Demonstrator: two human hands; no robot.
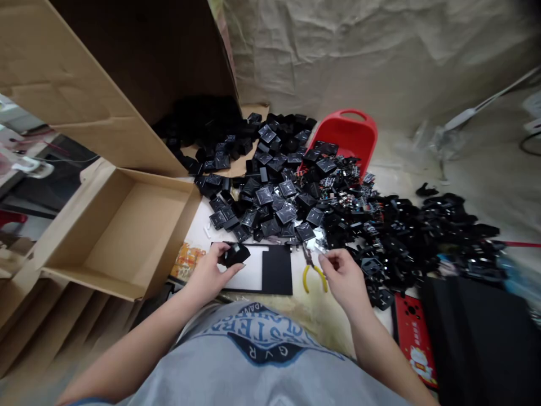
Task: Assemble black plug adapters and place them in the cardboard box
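My left hand (210,272) grips a small black plastic part (236,255) between thumb and fingers, above the left side of a flat black frame (276,270). My right hand (344,276) is pinched closed beside a small shiny piece (318,241); what its fingertips hold is too small to make out. Yellow-handled pliers (314,275) lie between the frame and my right hand. Beyond both hands spreads a heap of black square housings (274,197).
An open cardboard box (135,225) stands at the left. A red scoop (353,135) rests behind small metal-and-wire parts (346,192). More black parts (406,237) are piled at the right, near a red printed box (416,338) and a large black object (477,338).
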